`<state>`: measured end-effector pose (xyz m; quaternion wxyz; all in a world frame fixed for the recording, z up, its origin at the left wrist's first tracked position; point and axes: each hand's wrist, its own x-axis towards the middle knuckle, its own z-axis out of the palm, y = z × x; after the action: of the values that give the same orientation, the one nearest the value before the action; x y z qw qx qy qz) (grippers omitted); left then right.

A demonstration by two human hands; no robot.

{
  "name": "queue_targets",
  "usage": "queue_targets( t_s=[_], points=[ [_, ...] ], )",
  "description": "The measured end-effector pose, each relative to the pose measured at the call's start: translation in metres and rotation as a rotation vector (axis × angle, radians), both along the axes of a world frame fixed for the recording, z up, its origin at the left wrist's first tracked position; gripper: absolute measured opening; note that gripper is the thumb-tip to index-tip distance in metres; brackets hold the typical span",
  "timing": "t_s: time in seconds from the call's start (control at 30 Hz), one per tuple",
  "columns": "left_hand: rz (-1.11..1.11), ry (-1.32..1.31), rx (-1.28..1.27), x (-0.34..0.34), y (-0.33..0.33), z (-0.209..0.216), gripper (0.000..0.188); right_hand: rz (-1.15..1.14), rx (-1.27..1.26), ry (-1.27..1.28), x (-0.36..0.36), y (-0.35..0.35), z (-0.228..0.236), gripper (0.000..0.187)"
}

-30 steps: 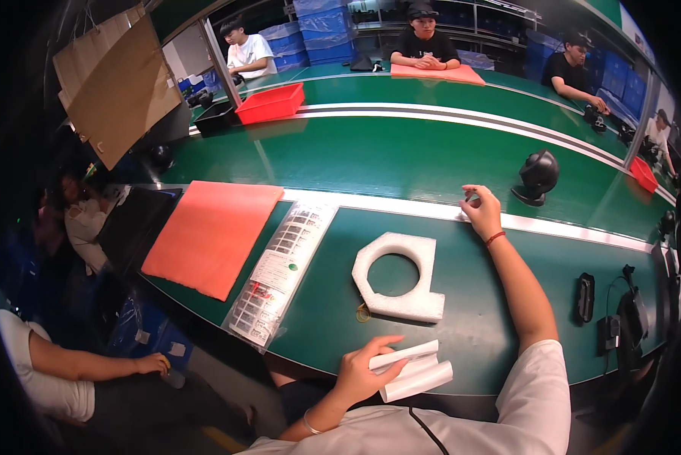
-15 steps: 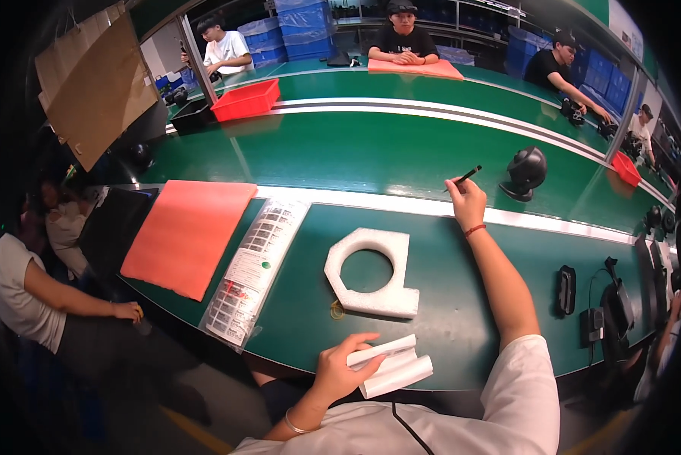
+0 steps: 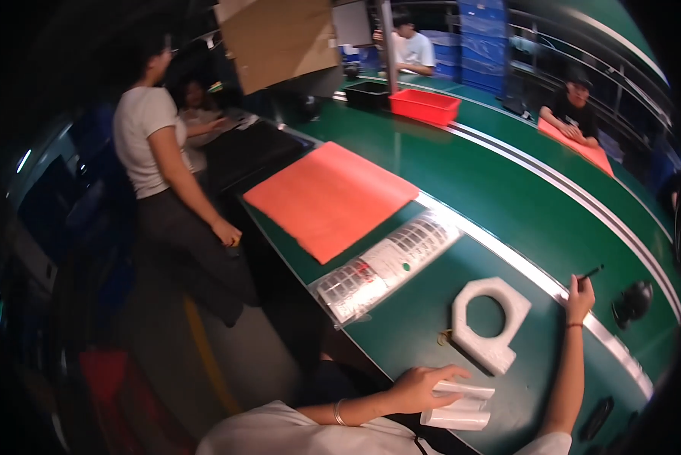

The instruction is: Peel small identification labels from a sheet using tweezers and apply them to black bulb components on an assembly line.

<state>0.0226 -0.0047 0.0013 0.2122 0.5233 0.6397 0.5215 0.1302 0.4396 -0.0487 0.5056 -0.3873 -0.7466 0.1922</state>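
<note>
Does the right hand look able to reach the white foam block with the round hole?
Probably yes: no object shows between the right hand and the nearby white foam block, though that hand holds a black pen-like stick.

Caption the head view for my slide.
Left hand holding a curled white sheet, right hand a slim dark tool, white foam block on the green table.

Slim black pen-like stick (image 3: 593,271): partly hidden by right hand (image 3: 580,299)
Curled white sheet (image 3: 460,418): partly covered by left hand (image 3: 422,389)
</note>
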Motion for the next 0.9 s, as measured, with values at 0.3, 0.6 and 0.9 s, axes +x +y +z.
queue_targets(
  t_s=[0.3, 0.6, 0.9],
  points=[
    [0.023, 0.007, -0.023, -0.005, 0.000, -0.005, 0.037, -0.062, 0.042, -0.070, -0.007, 0.003, -0.003, 0.022],
    [-0.014, 0.036, 0.019, -0.007, 0.006, -0.002, 0.036, -0.067, -0.026, -0.107, -0.015, -0.028, 0.023, 0.018],
    [0.017, 0.054, 0.001, -0.006, -0.002, -0.005, 0.036, -0.069, -0.033, -0.140, -0.011, -0.030, 0.024, 0.018]
  ],
)
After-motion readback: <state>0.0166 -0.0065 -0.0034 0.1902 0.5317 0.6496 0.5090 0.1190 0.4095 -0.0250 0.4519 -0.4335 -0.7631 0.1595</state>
